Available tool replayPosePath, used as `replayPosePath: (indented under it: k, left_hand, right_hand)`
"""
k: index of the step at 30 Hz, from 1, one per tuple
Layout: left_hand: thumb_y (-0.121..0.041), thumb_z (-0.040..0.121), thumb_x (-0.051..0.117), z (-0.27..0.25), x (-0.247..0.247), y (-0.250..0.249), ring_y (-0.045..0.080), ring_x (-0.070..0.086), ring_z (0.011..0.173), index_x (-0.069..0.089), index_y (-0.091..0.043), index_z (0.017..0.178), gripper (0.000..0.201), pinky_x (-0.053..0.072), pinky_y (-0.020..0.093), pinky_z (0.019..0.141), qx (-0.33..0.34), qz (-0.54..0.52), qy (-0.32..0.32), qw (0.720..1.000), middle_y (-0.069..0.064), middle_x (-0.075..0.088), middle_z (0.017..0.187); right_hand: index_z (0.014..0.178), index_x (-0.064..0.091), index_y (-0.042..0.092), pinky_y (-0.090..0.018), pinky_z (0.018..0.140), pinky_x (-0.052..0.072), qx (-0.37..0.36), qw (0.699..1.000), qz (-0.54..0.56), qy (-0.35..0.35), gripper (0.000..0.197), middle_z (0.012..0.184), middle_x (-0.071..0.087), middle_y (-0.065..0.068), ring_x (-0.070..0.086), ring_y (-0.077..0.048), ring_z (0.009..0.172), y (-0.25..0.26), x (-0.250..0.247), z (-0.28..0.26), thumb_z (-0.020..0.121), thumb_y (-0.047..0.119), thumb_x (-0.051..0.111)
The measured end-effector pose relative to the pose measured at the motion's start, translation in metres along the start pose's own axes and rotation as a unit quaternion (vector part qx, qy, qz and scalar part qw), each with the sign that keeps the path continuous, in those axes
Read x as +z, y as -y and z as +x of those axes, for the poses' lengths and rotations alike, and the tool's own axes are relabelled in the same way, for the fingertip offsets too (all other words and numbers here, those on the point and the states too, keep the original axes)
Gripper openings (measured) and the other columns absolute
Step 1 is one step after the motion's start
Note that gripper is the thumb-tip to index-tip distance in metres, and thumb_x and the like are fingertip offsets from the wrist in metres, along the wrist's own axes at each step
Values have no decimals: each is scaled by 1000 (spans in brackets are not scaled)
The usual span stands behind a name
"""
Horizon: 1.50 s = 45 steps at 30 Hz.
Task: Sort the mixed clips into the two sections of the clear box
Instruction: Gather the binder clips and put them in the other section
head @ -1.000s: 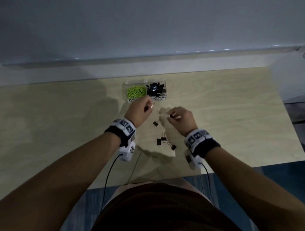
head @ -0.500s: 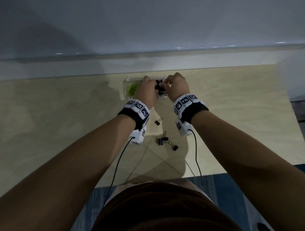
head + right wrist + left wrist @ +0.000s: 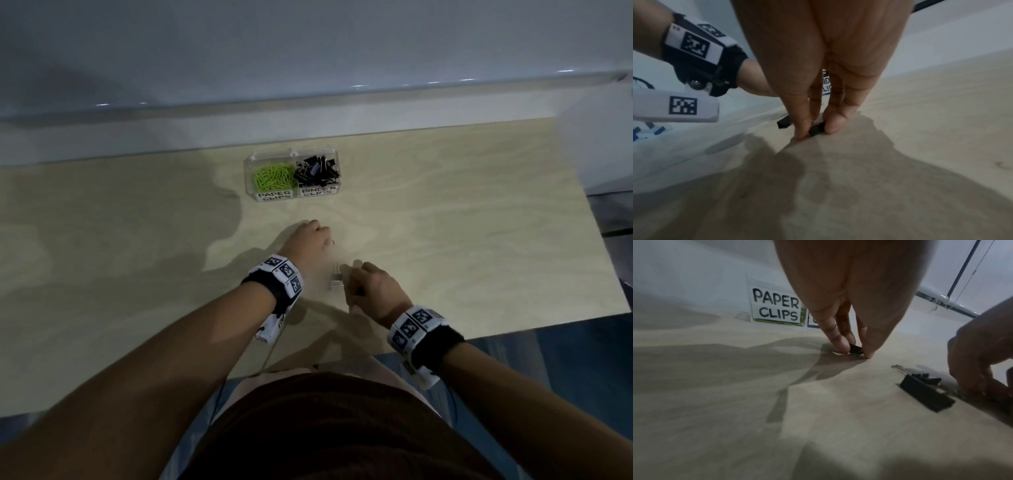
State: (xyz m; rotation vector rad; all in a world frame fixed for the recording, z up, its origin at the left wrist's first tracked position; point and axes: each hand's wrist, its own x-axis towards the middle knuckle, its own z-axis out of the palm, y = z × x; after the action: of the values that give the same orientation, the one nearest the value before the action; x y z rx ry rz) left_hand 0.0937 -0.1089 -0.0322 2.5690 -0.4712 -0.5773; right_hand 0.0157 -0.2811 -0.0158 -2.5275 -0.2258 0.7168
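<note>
On the wooden table point(image 3: 445, 212), near the clear box point(image 3: 292, 156) (green paper clips left, black binder clips right), each hand pinches one small black clip against the surface: the left hand point(image 3: 305, 241) a binder clip point(image 3: 856, 349), the right hand point(image 3: 371, 286) another clip point(image 3: 816, 129). A third clip point(image 3: 926, 393) lies just beside the right hand. Both grips look shallow, fingertips only, so a clip could slip or spring away on lifting.
</note>
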Motion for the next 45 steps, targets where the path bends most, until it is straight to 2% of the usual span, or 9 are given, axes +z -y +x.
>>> replayPosePath:
  k: [7, 11, 16, 22, 31, 34, 37, 40, 45]
  left_hand:
    - [-19, 84, 59, -40, 4, 4, 14, 51, 91, 56, -15, 101, 17, 43, 25, 77, 56, -85, -41, 994, 2, 55, 101]
    - [-17, 84, 61, -60, 25, -1, 30, 54, 92, 57, -4, 105, 25, 41, 32, 76, 65, -62, 7, 996, 16, 56, 102]
    - [-15, 85, 56, -62, 33, -11, 33, 50, 98, 54, -1, 109, 28, 40, 37, 82, 37, -23, 21, 999, 19, 52, 109]
    - [-18, 91, 44, -60, 25, -12, 34, 50, 100, 54, 2, 112, 31, 38, 38, 82, 43, 83, 86, 992, 20, 50, 114]
    - [-18, 84, 53, -55, -3, 0, 34, 54, 90, 60, 1, 101, 26, 45, 43, 76, 105, 101, 132, 981, 17, 53, 103]
    - [-21, 84, 55, -50, -24, 8, 28, 55, 89, 62, -5, 100, 24, 47, 40, 78, 80, 76, 90, 990, 10, 55, 100]
    - [-22, 86, 59, -31, -55, 12, 20, 56, 85, 65, -9, 99, 20, 49, 32, 79, 25, 1, -44, 999, 5, 58, 99]
    - [-21, 85, 63, 2, -84, 13, 19, 58, 82, 66, -8, 98, 18, 51, 29, 76, -15, -41, -165, 985, 6, 60, 98]
    - [-21, 84, 63, 50, -100, 13, 27, 61, 90, 65, -6, 107, 27, 52, 38, 83, -52, -32, -200, 978, 12, 61, 104]
  right_hand:
    - [85, 66, 9, -32, 61, 48, -26, 993, 40, -104, 9, 81, 56, -11, 57, -29, 65, 0, -5, 12, 78, 14, 67]
    - [88, 69, 10, -34, 61, 49, -103, 992, 47, -58, 20, 82, 55, -16, 57, -31, 65, 15, -4, 20, 71, 2, 69]
    - [87, 67, 2, -38, 60, 50, -123, 992, -26, -33, 19, 82, 58, -21, 58, -38, 67, 25, 0, 19, 69, 0, 71]
    - [109, 57, 9, -36, 78, 45, -16, 995, -75, 57, 29, 105, 48, -15, 56, -36, 90, 32, -11, 30, 81, 15, 59]
    - [109, 53, 1, -37, 77, 49, -40, 993, -96, 51, 26, 111, 46, -19, 54, -35, 94, 35, -16, 31, 85, 10, 52]
    - [94, 63, 4, -37, 79, 50, -43, 997, -51, 32, 19, 102, 50, -16, 55, -34, 85, 21, -20, 31, 78, 15, 65]
    - [78, 68, 4, -32, 71, 49, -11, 1000, 16, -20, 21, 91, 55, -15, 58, -29, 74, 11, -32, 36, 75, 24, 74]
    - [69, 61, 11, -25, 61, 45, 16, 986, 131, -100, 16, 80, 57, -5, 59, -19, 65, 12, -57, 55, 69, 12, 77]
    - [71, 61, 8, -15, 59, 46, -39, 971, 151, -180, 15, 82, 56, -5, 60, -17, 67, 35, -105, 108, 70, 5, 75]
